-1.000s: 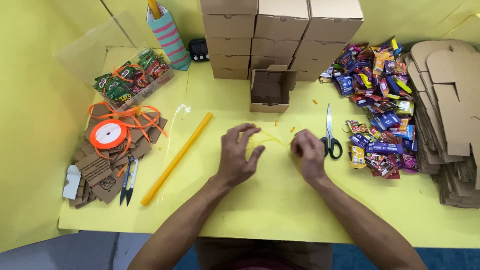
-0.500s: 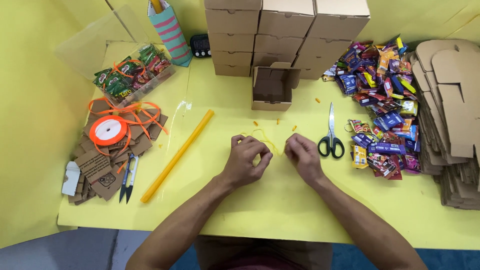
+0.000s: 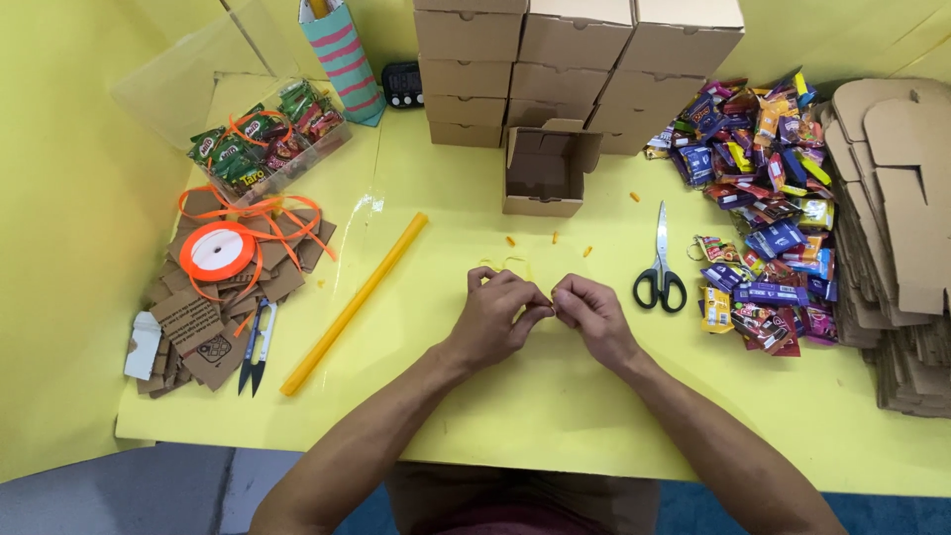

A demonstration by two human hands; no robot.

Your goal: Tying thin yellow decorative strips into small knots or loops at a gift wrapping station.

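Note:
My left hand (image 3: 500,315) and my right hand (image 3: 592,312) meet fingertip to fingertip at the middle of the yellow table (image 3: 466,426). Both pinch a thin yellow ribbon (image 3: 515,264), whose loop lies just beyond the left fingers and is hard to tell from the table. A small open cardboard box (image 3: 543,170) stands a little farther back. Black-handled scissors (image 3: 661,267) lie right of my right hand. Small orange scraps (image 3: 586,252) dot the table between the box and my hands.
A long yellow rod (image 3: 352,302) lies diagonally to the left. An orange ribbon spool (image 3: 218,250), cardboard tags (image 3: 193,322) and thread snips (image 3: 256,347) sit at far left, with a clear tub of green packets (image 3: 263,149) behind. Closed boxes (image 3: 575,59) stack at the back; wrapped sweets (image 3: 763,198) and flat cardboard blanks (image 3: 897,228) lie right.
My hands have drawn together from spread apart on the table. The fingers, open a second ago, are now pinched on the ribbon between them.

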